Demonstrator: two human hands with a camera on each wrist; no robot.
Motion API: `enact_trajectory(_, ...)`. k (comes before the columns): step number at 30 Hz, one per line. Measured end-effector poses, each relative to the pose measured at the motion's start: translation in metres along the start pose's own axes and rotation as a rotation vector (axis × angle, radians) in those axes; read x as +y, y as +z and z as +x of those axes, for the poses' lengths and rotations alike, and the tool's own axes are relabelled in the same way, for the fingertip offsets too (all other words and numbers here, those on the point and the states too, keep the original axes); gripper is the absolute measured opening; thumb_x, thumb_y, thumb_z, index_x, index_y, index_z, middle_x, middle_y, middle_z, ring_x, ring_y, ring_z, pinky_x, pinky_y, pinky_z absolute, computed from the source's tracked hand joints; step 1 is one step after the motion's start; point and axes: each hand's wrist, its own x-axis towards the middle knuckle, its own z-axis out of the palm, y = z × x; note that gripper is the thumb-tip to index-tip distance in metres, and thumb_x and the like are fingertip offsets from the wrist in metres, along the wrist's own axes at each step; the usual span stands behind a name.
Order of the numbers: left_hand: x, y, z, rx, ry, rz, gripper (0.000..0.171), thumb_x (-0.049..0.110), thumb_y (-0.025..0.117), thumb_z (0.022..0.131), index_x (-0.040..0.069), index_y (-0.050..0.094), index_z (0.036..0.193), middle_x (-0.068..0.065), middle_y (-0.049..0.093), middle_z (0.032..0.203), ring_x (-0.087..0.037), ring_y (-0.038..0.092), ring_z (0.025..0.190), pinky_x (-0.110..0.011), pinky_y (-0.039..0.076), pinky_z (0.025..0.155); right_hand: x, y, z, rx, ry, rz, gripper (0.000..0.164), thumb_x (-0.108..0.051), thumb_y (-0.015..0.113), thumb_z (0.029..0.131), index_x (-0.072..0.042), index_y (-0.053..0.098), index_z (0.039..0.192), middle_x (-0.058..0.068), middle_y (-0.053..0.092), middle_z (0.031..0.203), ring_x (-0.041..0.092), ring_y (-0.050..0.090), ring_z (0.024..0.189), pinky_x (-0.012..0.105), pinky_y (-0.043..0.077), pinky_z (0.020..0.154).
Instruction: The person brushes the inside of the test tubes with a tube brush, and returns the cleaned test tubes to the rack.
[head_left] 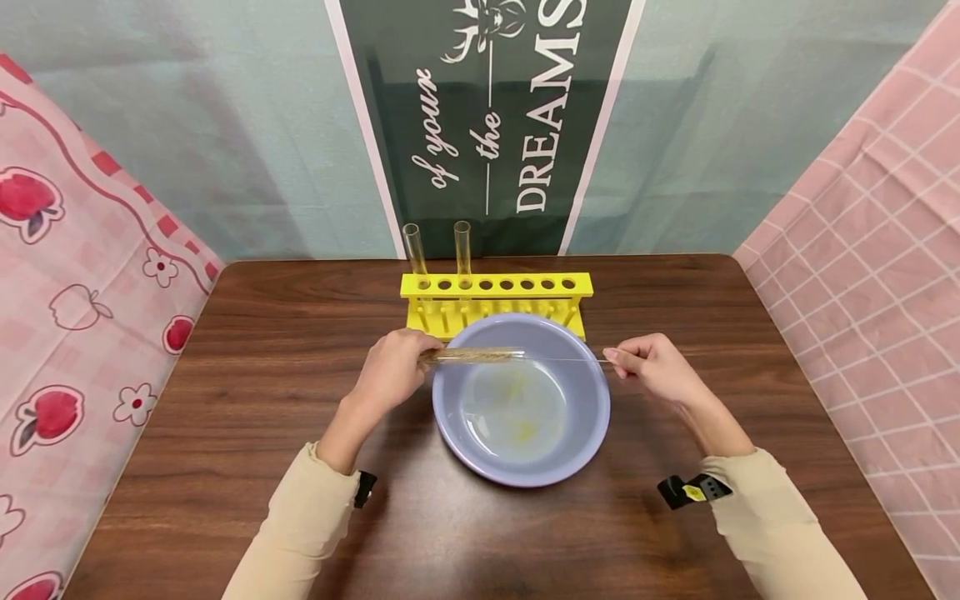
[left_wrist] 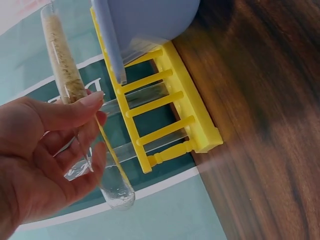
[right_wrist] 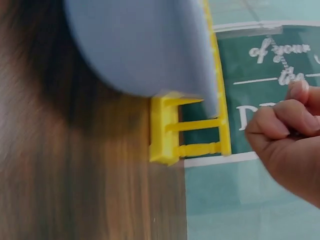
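Observation:
Over the basin, my left hand (head_left: 392, 371) holds a clear glass test tube (left_wrist: 120, 192) on its side, thumb and fingers round it. Inside the tube sit the tan bristles of a test tube brush (left_wrist: 64, 60). The brush's thin twisted wire handle (head_left: 566, 359) runs out of the tube's mouth toward the right. At its far end my right hand (head_left: 651, 367) pinches the wire, with the fingers curled in. Below lies a light purple basin (head_left: 521, 472) holding water with yellowish patches.
Behind the basin stands a yellow test tube rack (head_left: 502, 287). Two glass tubes rise from its left part, one at the end (head_left: 413, 243) and another tube (head_left: 462, 242) farther right. Everything rests on a dark wooden table (head_left: 300, 333), with hanging cloths at its back and sides.

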Motion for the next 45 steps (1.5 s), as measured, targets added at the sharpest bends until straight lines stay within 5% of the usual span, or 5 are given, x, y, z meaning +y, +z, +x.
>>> enact_trajectory(6,0.0,0.0,-0.003,0.034,0.009,0.028,0.036,-0.014,0.056,0.068,0.009,0.072,0.09,-0.004,0.065,0.081,-0.02,0.059,0.079,-0.036,0.047,0.062,-0.005,-0.01,0.005,-0.161,0.157,0.365,0.039,0.001,0.044,0.092,-0.003,0.045,0.054,0.0,0.032,0.05,0.017,0.014,0.045,0.033,0.011,0.046)
enact_trajectory(15,-0.003,0.003,-0.005,0.057,0.019,0.054,0.032,-0.012,0.059,0.07,0.008,0.072,0.092,-0.004,0.064,0.08,-0.02,0.059,0.078,-0.036,0.048,0.061,0.001,-0.015,0.009,-0.25,0.212,0.565,0.042,0.003,0.038,0.094,-0.005,0.048,0.054,0.001,0.026,0.052,0.014,0.012,0.044,0.028,0.014,0.048)
enact_trajectory(28,-0.008,-0.004,-0.004,-0.033,-0.021,-0.064,0.033,-0.013,0.057,0.069,0.006,0.072,0.092,-0.006,0.067,0.085,-0.02,0.062,0.08,-0.036,0.049,0.068,0.004,-0.005,-0.004,0.037,-0.195,-0.257,0.029,0.002,0.054,0.088,-0.002,0.05,0.06,0.003,0.038,0.051,0.007,0.032,0.046,0.026,0.028,0.041)
enact_trajectory(40,-0.016,-0.01,-0.005,-0.133,0.0,-0.16,0.025,-0.012,0.063,0.069,0.003,0.071,0.088,-0.001,0.067,0.074,-0.015,0.062,0.07,-0.032,0.049,0.066,-0.005,0.014,-0.019,0.254,-0.544,-0.441,0.035,0.019,0.06,0.074,-0.012,0.053,0.06,-0.003,0.041,0.055,0.005,0.037,0.049,0.017,0.03,0.046)
enact_trajectory(45,-0.016,-0.008,-0.006,-0.098,0.002,-0.124,0.027,-0.013,0.062,0.068,0.004,0.071,0.088,-0.002,0.067,0.075,-0.016,0.062,0.071,-0.033,0.05,0.067,-0.002,0.014,-0.02,0.232,-0.484,-0.411,0.035,0.017,0.058,0.077,-0.012,0.05,0.059,0.001,0.041,0.054,0.004,0.035,0.049,0.019,0.029,0.044)
